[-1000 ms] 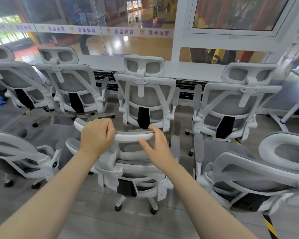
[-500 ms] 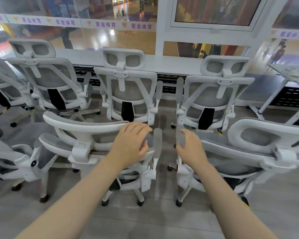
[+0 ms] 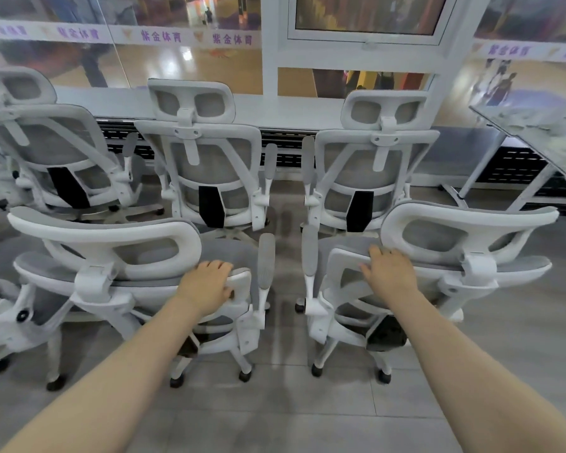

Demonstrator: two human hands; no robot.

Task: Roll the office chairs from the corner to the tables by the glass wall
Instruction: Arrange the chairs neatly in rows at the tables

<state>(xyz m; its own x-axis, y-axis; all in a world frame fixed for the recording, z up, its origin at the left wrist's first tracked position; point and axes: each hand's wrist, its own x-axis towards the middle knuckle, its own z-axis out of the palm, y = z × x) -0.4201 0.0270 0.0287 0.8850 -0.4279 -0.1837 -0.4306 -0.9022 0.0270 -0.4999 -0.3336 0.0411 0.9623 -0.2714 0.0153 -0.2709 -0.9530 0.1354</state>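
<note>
Left hand [image 3: 206, 286] grips backrest top of near left chair [image 3: 134, 273]; right hand [image 3: 389, 273] lies flat on backrest edge of near right chair [image 3: 438, 266], grasp unclear. Step, likely: taking hold of two chairs, both in corner cluster. Next: firm grips, roll toward desk [image 3: 536, 132] by glass wall [image 3: 183, 60], far right. Count: at least six chairs, one desk.

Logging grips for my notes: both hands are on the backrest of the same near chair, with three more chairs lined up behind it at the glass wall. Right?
Not quite. The head view shows each hand on a different chair: left hand on the near left chair, right hand on the near right chair. The rest stands.
</note>
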